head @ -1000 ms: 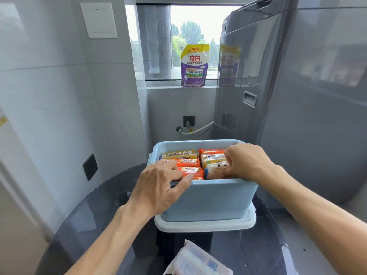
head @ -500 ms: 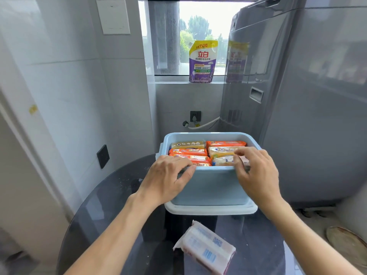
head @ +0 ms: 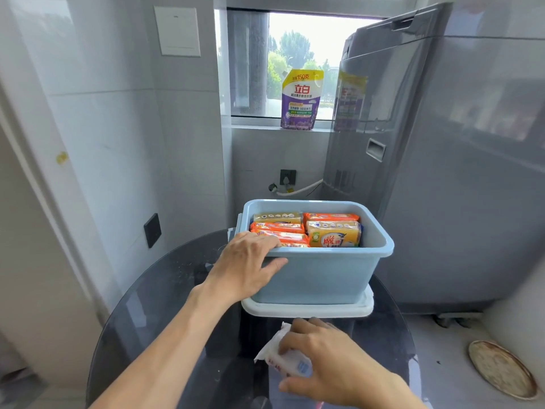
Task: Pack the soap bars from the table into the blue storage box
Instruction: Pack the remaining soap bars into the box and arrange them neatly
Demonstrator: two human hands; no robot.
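My left hand [head: 246, 265] grips the near left corner of the blue storage box [head: 318, 276], fingers hooked over its rim and thumb pressed flat against the front wall. The box stands on its white lid [head: 308, 309], which lies on the dark glass counter [head: 165, 302]. Inside the box, wrapped soap bars [head: 306, 230] in orange and yellow packets lie packed in rows, filling the part I can see. My right hand [head: 333, 363] rests on the counter in front of the box, fingers and thumb closed around a white-wrapped soap bar [head: 290, 361] that lies on the glass. A purple detergent pouch [head: 300, 100] stands upright on the windowsill [head: 259, 121] behind, and a grey washing machine [head: 457, 160] stands just right of the counter.
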